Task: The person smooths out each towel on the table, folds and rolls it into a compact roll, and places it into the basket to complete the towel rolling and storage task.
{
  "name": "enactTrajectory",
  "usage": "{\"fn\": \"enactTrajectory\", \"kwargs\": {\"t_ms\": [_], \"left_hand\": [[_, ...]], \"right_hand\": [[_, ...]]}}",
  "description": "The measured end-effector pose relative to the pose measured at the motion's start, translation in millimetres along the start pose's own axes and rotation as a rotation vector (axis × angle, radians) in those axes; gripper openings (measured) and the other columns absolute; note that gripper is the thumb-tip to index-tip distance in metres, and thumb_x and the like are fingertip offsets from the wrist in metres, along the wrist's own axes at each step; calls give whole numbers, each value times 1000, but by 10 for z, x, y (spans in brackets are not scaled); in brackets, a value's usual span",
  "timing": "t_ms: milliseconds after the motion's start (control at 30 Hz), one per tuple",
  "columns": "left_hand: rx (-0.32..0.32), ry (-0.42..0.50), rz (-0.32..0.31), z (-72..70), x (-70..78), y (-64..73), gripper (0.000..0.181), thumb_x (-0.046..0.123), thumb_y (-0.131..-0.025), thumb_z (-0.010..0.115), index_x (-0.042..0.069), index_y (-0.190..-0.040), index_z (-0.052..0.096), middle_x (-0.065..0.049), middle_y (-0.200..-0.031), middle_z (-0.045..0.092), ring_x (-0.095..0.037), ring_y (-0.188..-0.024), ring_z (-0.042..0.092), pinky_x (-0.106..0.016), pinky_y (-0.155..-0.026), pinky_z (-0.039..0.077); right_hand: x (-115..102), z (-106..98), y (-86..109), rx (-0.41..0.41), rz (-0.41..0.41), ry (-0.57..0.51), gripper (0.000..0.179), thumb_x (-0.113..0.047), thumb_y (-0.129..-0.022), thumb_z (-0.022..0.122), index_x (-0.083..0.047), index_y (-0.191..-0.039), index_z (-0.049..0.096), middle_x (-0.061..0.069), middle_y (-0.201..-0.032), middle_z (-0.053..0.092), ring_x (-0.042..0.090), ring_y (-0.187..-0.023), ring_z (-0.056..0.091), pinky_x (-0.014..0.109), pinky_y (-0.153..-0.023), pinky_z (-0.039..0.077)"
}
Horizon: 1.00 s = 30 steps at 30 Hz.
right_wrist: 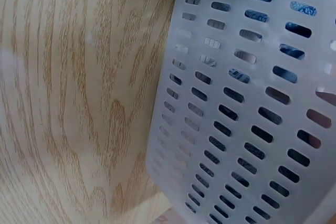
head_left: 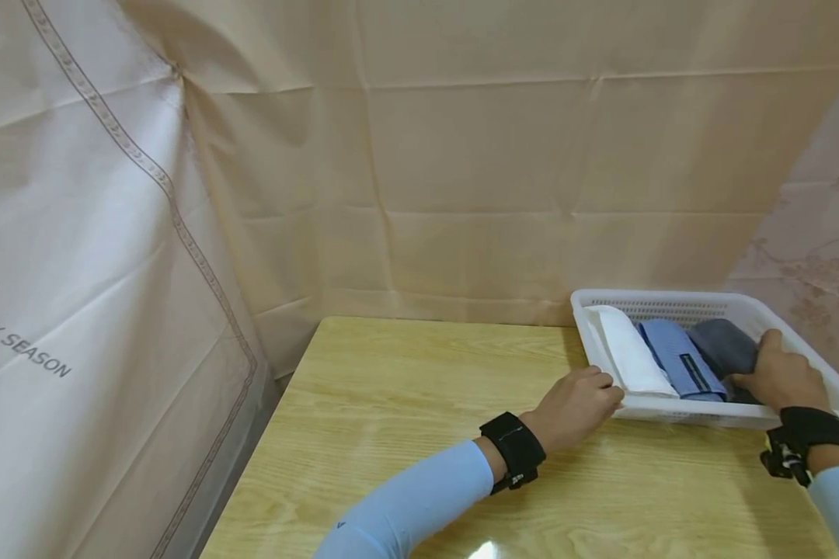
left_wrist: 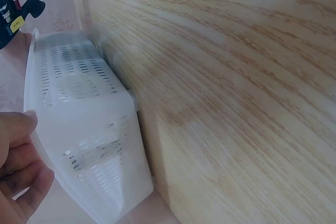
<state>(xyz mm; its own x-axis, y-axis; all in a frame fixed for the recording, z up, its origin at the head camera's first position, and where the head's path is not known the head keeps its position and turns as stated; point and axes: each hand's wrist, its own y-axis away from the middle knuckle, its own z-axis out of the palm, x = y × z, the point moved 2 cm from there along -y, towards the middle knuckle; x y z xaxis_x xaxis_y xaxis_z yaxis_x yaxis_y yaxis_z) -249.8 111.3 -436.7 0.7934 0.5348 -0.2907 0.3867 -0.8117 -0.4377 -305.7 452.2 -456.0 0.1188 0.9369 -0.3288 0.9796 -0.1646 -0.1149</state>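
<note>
A white plastic basket [head_left: 671, 411] with slotted walls stands at the table's right side. Inside it, from left to right, lie a folded white cloth [head_left: 632, 353], a folded blue cloth [head_left: 674, 353] with a dark label, and a dark grey folded cloth [head_left: 723, 345]. My left hand [head_left: 576, 405] pinches the basket's rim at the near left corner; the left wrist view shows its fingers [left_wrist: 26, 153] curled at that rim. My right hand [head_left: 790, 376] reaches into the basket's right end and holds the dark grey cloth between thumb and fingers. The basket wall hides these fingers in the right wrist view.
The basket rests on a wood-grain table [head_left: 419, 388]. A beige cloth curtain [head_left: 461, 155] hangs behind the table, and a white printed cloth [head_left: 77, 272] hangs at the left. Close behind the basket at right is a flower-patterned cloth [head_left: 818, 256].
</note>
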Motion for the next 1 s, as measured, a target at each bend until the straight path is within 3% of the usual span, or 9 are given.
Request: {"fn": "enactTrajectory", "kwargs": {"t_ms": [367,600,833,1000], "left_hand": [[6,-5,-4,-14,7,24,18,28,-106,60,23,-101,76,11,-94,68,-2,-84,57,-12,-76,41],[14,-1,1,-17,35,30,16,27,-105,62,23,-101,77,12,-94,68,-2,-84,57,-10,-77,41],[6,14,-2,-14,50,48,18,27,-106,61,23,-100,77,12,-94,68,-2,-85,57,-11,-78,42],[10,27,-16,-15,23,57,16,26,-105,62,22,-100,77,12,-94,67,-2,-84,56,-11,-77,42]], "right_hand": [[-48,20,-1,-50,61,-4,77,-13,-80,83,22,-115,24,54,-98,43,70,-88,50,69,-73,45],[-52,5,50,-59,68,-3,73,-14,-80,83,21,-112,26,52,-96,44,69,-87,51,68,-70,46],[-27,19,72,-113,-25,-9,60,-15,-82,82,18,-104,37,39,-87,52,57,-78,56,60,-64,47],[-73,-6,9,-159,-181,53,49,-16,-83,80,21,-100,53,35,-89,61,51,-77,60,59,-67,49]]}}
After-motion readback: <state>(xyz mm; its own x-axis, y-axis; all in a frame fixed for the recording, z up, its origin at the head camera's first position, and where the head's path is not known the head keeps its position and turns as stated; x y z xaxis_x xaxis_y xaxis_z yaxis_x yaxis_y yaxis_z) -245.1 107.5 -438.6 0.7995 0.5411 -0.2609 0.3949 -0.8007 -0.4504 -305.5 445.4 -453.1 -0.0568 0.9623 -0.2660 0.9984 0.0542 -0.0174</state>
